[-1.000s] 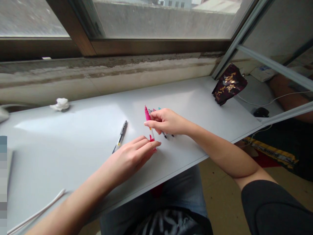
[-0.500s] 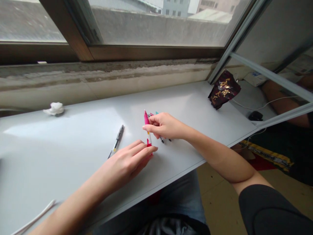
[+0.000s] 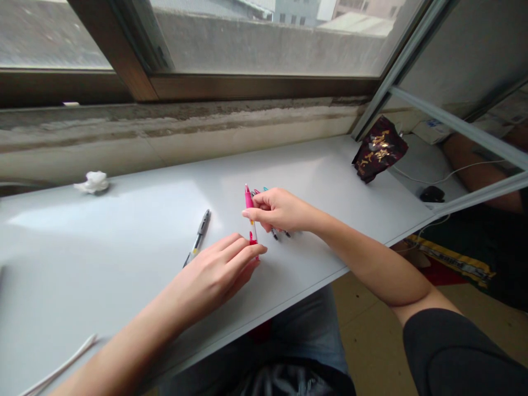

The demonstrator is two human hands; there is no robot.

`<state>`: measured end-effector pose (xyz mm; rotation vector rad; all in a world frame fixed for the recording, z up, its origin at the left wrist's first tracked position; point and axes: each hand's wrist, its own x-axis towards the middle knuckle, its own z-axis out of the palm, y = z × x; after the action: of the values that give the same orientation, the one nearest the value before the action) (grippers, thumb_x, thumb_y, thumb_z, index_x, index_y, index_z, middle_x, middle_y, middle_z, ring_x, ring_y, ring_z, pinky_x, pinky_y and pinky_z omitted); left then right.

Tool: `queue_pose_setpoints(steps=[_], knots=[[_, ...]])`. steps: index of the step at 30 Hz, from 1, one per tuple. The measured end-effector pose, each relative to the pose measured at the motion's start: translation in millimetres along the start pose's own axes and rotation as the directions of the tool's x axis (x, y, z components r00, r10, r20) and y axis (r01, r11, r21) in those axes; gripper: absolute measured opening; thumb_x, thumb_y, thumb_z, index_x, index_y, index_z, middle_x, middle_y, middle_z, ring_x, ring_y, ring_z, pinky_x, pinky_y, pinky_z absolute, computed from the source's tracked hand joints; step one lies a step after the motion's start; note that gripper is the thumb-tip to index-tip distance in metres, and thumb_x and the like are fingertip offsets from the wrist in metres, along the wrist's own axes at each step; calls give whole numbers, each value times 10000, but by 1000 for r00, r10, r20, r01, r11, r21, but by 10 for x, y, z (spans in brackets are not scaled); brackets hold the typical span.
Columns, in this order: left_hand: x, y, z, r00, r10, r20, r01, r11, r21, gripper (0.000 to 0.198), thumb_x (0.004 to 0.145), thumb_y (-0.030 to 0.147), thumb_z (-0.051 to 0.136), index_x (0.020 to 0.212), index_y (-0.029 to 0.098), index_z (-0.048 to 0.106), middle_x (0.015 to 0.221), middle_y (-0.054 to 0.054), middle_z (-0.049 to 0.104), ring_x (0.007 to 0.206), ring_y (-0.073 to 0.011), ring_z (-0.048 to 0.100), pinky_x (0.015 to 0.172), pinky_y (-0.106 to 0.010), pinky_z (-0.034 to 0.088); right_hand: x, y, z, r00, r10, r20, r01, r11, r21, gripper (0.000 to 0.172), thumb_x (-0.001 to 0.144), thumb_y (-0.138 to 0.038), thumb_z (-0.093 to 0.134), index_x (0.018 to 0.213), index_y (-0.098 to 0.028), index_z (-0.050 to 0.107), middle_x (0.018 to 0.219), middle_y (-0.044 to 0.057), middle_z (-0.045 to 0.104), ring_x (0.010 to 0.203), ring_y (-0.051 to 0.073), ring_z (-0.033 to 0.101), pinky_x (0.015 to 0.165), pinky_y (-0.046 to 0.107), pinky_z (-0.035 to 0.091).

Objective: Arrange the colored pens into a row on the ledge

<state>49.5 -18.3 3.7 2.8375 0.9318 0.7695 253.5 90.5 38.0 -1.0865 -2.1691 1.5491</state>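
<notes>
Right hand pinching the pink pen, near upright. Left hand narrow, fingers over the pen's lower end; can't tell if it's gripping. Other pens bunched under my right palm, grey pen just left. Pen print too small to read. Open white desk both sides, front edge close.

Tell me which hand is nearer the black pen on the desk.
Left. The left hand sits just to the right of the black pen, while the right hand is farther right, beyond the pink pen.
</notes>
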Motion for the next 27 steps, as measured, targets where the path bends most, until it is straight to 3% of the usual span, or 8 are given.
queue_pose_setpoints(steps=[4,8,9,11,13,15,20,27], knots=[[13,0,-2,1000,-6,13,6,1000,21,190,1118,151,474,1263,159,597,948,-71,712,854,-228,660,762,-347,539,9,9,-13,1000,-18,-15,17,999,-34,304,1018,-324,667,772,-171,574,597,-48,615,481,71,488,547,230,390],[-8,-44,-88,986,-154,-62,157,987,39,524,1110,434,530,1541,148,448,1067,-118,745,920,-267,720,810,-382,577,27,45,-79,998,-55,-29,47,974,-223,349,999,-341,666,716,-175,547,598,-38,576,581,100,524,616,251,367],[-24,-72,-127,957,-251,-145,263,962,71,506,1102,449,539,1515,165,468,1026,-100,737,849,-249,719,764,-363,564,31,59,-94,998,-58,-30,46,955,-294,376,996,-364,674,699,-179,534,597,-36,563,595,104,519,625,258,354],[-70,-147,-211,821,-514,-250,560,809,176,506,1038,580,601,1369,199,567,883,-62,704,702,-249,688,607,-325,463,39,92,-109,997,-57,-46,32,901,-434,411,999,-413,683,694,-186,524,605,-28,558,606,112,501,631,270,331],[-128,-242,-284,671,-721,-172,737,624,261,527,971,696,622,1225,235,621,714,-30,655,552,-257,617,519,-303,316,53,126,-101,995,-55,-81,1,835,-550,401,1012,-441,676,727,-189,550,630,-9,584,621,128,501,628,282,316],[-188,-334,-327,593,-802,-65,769,542,338,531,887,792,655,991,272,637,527,-3,552,435,-259,532,490,-294,220,72,154,-78,991,-63,-121,-29,769,-638,375,1029,-459,663,778,-187,597,674,20,632,657,154,536,632,293,313],[-253,-424,-310,606,-790,88,706,586,398,424,910,651,654,720,284,561,546,-47,636,403,-234,533,456,-295,242,108,178,-41,985,-64,-162,-78,670,-738,402,1061,-543,623,909,-178,690,857,95,759,812,216,669,655,312,313],[-109,-332,-253,570,-806,160,782,592,192,303,977,535,482,870,269,579,704,-47,729,600,-277,663,582,-342,377,75,131,-22,987,-101,-122,-42,574,-818,406,1050,-588,639,1114,-192,701,1000,106,802,893,251,711,649,329,275]])
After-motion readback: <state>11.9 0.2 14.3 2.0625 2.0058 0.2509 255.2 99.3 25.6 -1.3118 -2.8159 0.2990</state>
